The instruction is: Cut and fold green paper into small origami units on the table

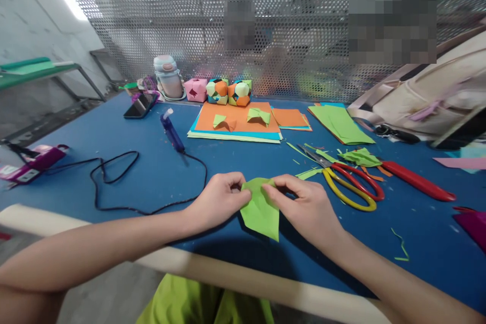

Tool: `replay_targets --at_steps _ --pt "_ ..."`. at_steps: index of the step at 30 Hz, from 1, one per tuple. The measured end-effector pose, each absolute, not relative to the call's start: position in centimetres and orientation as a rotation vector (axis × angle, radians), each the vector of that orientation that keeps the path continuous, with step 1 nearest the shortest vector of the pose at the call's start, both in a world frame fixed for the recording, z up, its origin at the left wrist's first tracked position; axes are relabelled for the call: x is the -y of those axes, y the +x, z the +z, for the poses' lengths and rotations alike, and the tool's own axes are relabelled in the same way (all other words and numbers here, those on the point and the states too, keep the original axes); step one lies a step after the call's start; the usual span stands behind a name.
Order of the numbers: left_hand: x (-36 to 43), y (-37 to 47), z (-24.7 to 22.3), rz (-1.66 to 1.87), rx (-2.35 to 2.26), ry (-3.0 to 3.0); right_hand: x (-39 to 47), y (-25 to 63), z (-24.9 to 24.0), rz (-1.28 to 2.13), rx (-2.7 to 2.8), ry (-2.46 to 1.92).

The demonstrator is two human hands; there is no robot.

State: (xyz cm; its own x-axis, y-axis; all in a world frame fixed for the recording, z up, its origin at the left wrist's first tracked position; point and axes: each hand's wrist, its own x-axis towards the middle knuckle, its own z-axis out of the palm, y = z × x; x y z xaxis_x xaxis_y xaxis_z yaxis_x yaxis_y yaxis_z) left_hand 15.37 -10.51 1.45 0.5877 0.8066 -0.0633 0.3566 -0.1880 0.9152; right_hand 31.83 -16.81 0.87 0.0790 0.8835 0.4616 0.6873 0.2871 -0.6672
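Observation:
A small piece of lime-green paper (261, 210) is held up above the near edge of the blue table, its lower corner pointing down. My left hand (220, 193) pinches its upper left edge between thumb and fingers. On the upper right, my right hand (306, 200) grips the same paper, thumb in front. Beyond the hands, two small folded paper pieces, one green and orange (224, 122) and one green (258, 116), rest on a stack of coloured sheets (235, 135). Scissors (351, 182) with red and yellow handles lie right of my right hand among green paper scraps (309, 173).
A blue glue gun (172, 132) stands at left, its black cord (144, 211) looping toward my left forearm. A red-handled tool (417, 180), green sheets (343, 124) and a bag (433, 86) are on the right. Folded paper balls (228, 92), a bottle (167, 77) and a phone (140, 105) line the back.

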Motion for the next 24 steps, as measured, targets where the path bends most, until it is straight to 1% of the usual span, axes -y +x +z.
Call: replay_targets --at_steps 9,13,19,24 --pt "10.4 15.5 1.6 0.568 -0.968 1.785 17.2 31.8 0.6 0.240 1.840 -1.222" --pt "10.4 15.5 1.9 0.591 -0.991 1.764 17.1 32.2 0.1 0.144 1.961 -1.090" --pt "10.3 15.4 2.1 0.592 -0.977 1.735 17.2 32.6 -0.2 0.017 2.079 -1.053" --pt "10.4 15.3 2.2 0.594 -0.957 1.746 17.5 32.2 0.3 0.002 2.068 -1.065"
